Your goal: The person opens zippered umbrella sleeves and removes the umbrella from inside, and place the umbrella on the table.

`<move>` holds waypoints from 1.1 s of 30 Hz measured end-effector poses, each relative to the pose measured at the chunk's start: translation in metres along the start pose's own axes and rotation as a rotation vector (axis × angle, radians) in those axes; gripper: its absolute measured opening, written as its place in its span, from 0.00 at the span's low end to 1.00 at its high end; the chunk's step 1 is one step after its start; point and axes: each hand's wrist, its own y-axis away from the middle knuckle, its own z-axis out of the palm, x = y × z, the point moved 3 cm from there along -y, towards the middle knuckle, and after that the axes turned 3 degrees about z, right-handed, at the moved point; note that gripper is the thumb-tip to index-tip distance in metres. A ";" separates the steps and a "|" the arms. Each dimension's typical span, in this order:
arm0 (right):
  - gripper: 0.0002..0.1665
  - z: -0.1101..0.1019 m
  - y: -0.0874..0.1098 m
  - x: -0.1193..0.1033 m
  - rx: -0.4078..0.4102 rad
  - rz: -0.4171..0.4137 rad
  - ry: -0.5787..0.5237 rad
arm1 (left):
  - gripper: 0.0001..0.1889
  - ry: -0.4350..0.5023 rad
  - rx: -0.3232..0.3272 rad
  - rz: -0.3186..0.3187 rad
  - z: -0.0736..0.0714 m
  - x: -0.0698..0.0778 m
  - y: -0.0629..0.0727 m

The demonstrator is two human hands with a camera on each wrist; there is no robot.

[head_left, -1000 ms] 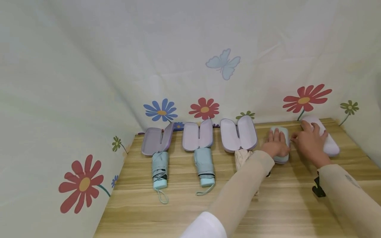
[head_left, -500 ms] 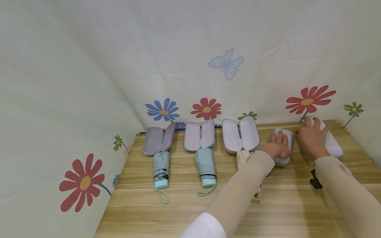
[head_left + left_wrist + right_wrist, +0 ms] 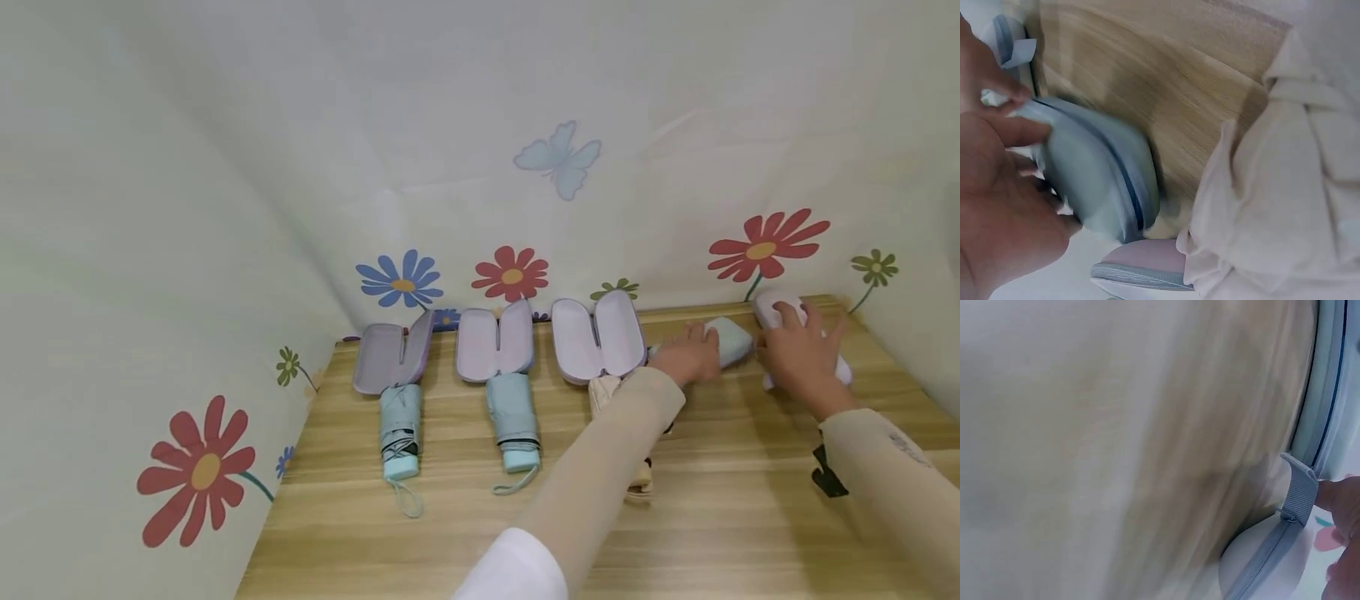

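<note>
In the head view my left hand (image 3: 688, 357) grips a pale green zippered case (image 3: 727, 340) at the back right of the table. The case lies turned aslant, and its dark zip line (image 3: 1119, 165) faces the left wrist camera. My right hand (image 3: 801, 352) lies over a pale lilac zippered case (image 3: 768, 307) just to the right, its bent fingers on the top. In the right wrist view a fingertip (image 3: 1330, 492) is right at the grey pull strap (image 3: 1300, 495) on that case's zip end. The hand covers most of the lilac case.
Three lilac cases stand unfolded along the back: left (image 3: 381, 358), middle (image 3: 478, 346) and right (image 3: 577, 337). Folded blue-green umbrellas, left (image 3: 400, 421) and second (image 3: 512, 412), lie before two of them. A beige folded umbrella (image 3: 603, 392) is partly under my left forearm.
The green case, earlier lying lengthwise under my flat left hand, is now turned aslant in that hand's grip. My right hand has shifted further over the lilac case.
</note>
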 end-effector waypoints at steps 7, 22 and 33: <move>0.03 -0.003 0.038 -0.012 0.046 -0.085 -0.026 | 0.26 0.021 0.163 -0.119 -0.017 -0.008 0.032; 0.04 0.005 0.095 -0.064 0.083 -0.112 -0.203 | 0.45 0.316 0.167 -0.423 -0.016 0.004 0.023; 0.03 0.003 0.104 -0.041 0.154 -0.136 -0.231 | 0.50 0.209 0.130 -0.376 -0.011 0.010 0.025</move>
